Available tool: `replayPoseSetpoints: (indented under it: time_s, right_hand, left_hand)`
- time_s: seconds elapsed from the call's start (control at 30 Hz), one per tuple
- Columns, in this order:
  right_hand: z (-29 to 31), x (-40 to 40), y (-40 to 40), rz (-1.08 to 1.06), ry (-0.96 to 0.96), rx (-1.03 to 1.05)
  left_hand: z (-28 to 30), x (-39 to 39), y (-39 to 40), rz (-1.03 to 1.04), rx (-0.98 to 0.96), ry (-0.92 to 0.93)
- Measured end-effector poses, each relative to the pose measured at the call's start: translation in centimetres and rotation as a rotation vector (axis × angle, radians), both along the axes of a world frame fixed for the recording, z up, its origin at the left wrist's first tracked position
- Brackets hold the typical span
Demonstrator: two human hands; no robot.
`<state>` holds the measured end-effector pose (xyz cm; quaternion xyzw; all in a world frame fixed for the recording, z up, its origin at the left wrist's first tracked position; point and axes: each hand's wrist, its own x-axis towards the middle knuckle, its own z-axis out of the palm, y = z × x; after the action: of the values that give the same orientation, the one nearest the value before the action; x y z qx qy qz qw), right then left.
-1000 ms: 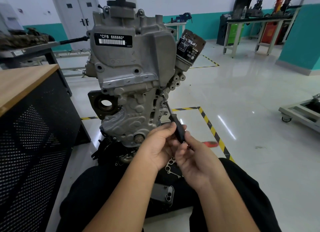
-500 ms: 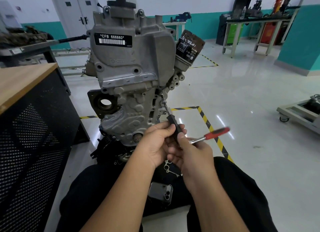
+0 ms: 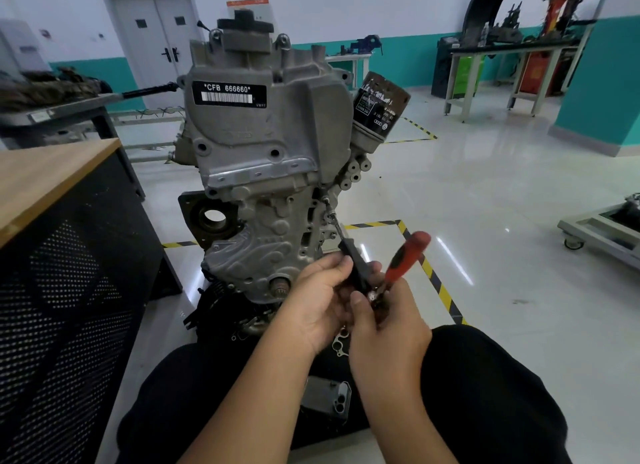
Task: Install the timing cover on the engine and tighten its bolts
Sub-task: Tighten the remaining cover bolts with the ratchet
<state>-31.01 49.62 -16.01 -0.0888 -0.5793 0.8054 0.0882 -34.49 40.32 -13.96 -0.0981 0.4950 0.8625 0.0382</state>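
The cover point(image 3: 263, 159) sits bolted on the engine point(image 3: 277, 242); left hand point(image 3: 320, 301) grips the extension point(image 3: 353, 263), right hand point(image 3: 388, 328) grips the ratchet point(image 3: 403, 259), and a tilted bit could slip off the right-edge bolt point(image 3: 326, 200).

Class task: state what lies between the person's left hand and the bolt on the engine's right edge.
In the head view, only the ratchet's slim black extension bar, running from left hand to bolt.
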Motion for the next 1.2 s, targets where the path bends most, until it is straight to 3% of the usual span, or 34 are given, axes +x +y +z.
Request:
replayPoseSetpoints:
  time_s: [0.07,0.13,0.17,0.27,0.37,0.43,0.57,0.73,0.77,0.8,0.87,0.9,0.93,0.97,1.03,1.07,1.1,1.13,1.2]
  right_hand:
    - [0.3,-0.2,0.5,0.094,-0.014,-0.164]
    - [1.1,0.2,1.0,0.3,-0.167,-0.509]
    - [1.5,0.1,1.6,0.36,-0.217,-0.56]
    - [1.5,-0.6,2.3,0.346,-0.183,-0.236]
    - [1.7,-0.9,2.0,0.286,-0.094,-0.121]
    - [1.0,-0.8,2.1,0.251,-0.144,-0.11]
    - [1.4,-0.8,1.9,0.349,-0.31,-0.597]
    - [2.0,-0.2,1.3,0.42,-0.422,-0.858]
    - [1.9,-0.1,1.2,0.425,-0.384,-0.771]
    - [1.3,-0.1,1.1,0.398,-0.315,-0.556]
    - [0.3,-0.4,0.9,0.222,-0.151,-0.128]
    - [0.2,-0.5,0.8,0.146,-0.1,-0.021]
    - [0.3,-0.4,0.8,0.111,-0.065,-0.02]
    - [0.6,-0.3,0.8,0.153,-0.099,-0.173]
    - [1.9,-0.2,1.2,0.334,-0.242,-0.68]
    - [2.1,-0.3,1.5,0.381,-0.301,-0.812]
    - [2.0,-0.4,1.8,0.395,-0.311,-0.805]
    - [1.8,-0.6,2.0,0.38,-0.263,-0.665]
    - [1.1,-0.8,2.2,0.219,-0.097,-0.121]
  left_hand:
    - [-0.5,-0.4,-0.3,-0.025,0.012,0.017]
    - [-0.7,-0.3,-0.6,-0.015,-0.004,-0.002]
    - [-0.8,-0.3,-0.7,0.0,0.001,-0.008]
    - [-0.8,-0.2,-0.2,0.055,-0.004,-0.03]
    - [-0.7,-0.7,-0.1,0.09,-0.021,-0.048]
    - [-1.1,-0.4,0.1,0.098,-0.038,-0.06]
    - [-0.7,-0.4,-0.3,0.027,-0.048,-0.014]
    - [-0.3,-0.2,-0.1,0.034,0.001,0.008]
    - [-0.2,-0.3,0.0,0.06,-0.006,-0.008]
    - [-0.3,-0.4,0.0,0.084,-0.028,-0.028]
    - [-0.4,-0.4,0.3,0.113,-0.082,-0.059]
    - [-0.3,-0.4,0.5,0.112,-0.095,-0.065]
    - [-0.3,-0.3,0.6,0.09,-0.094,-0.061]
    - [0.0,-0.2,0.6,0.049,-0.079,-0.051]
    - [0.4,0.0,0.3,-0.023,-0.024,-0.026]
    - [0.4,0.0,0.2,-0.036,-0.009,-0.018]
    - [0.4,0.0,0.1,-0.034,-0.016,-0.019]
    - [0.4,-0.1,0.2,-0.018,-0.033,-0.023]
    - [0.5,-0.3,0.8,0.026,-0.045,-0.018]
